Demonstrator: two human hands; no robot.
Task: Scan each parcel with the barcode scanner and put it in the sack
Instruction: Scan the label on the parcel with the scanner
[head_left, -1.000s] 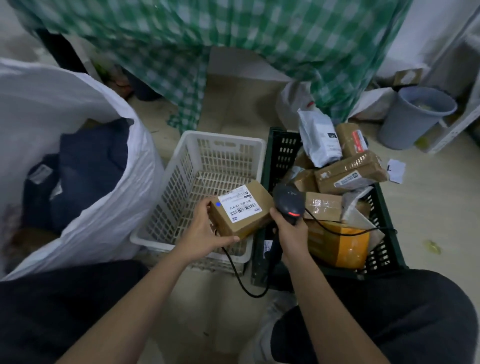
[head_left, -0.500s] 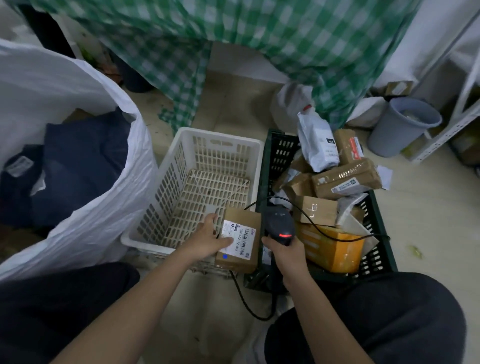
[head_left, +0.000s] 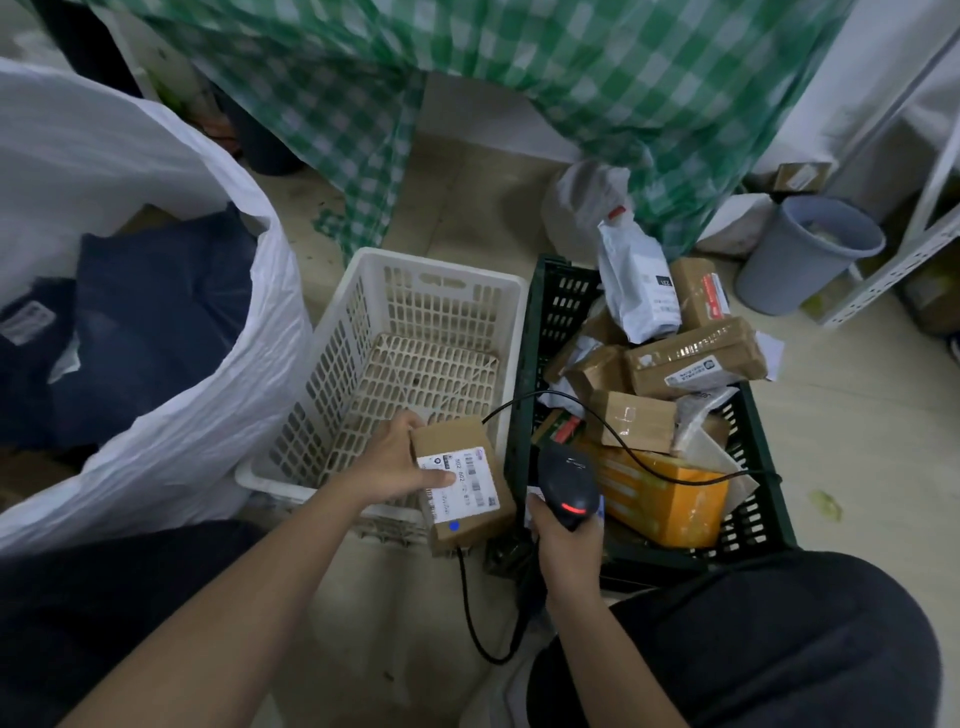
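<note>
Nearest, right hand (head_left: 563, 545) wrapped round the grip of the barcode scanner (head_left: 569, 491), red light lit on its head, black cable (head_left: 478, 618) looping down between the knees. Just left of it, left hand (head_left: 395, 462) holding a small brown parcel (head_left: 462, 483) label up, fingers behind the far edge, thumb lying across the white label (head_left: 460, 483), box poised over the near rim of the white crate (head_left: 415, 343). Probably the scanning step; best done by sliding the thumb clear of the barcode, tilting the label square to the scanner's window, holding both steady, keeping the cable off the box. Beyond, to the right, green crate (head_left: 545, 312) heaped with more brown boxes, a white pouch (head_left: 639, 291) and an orange box (head_left: 670, 499), none yet scanned by the look of it. Far left, open white sack (head_left: 156, 291) with dark packages inside, well apart from the parcel; a leftward swing needed afterwards. Farthest, green checked cloth (head_left: 519, 78) and a grey bucket (head_left: 800, 254).
</note>
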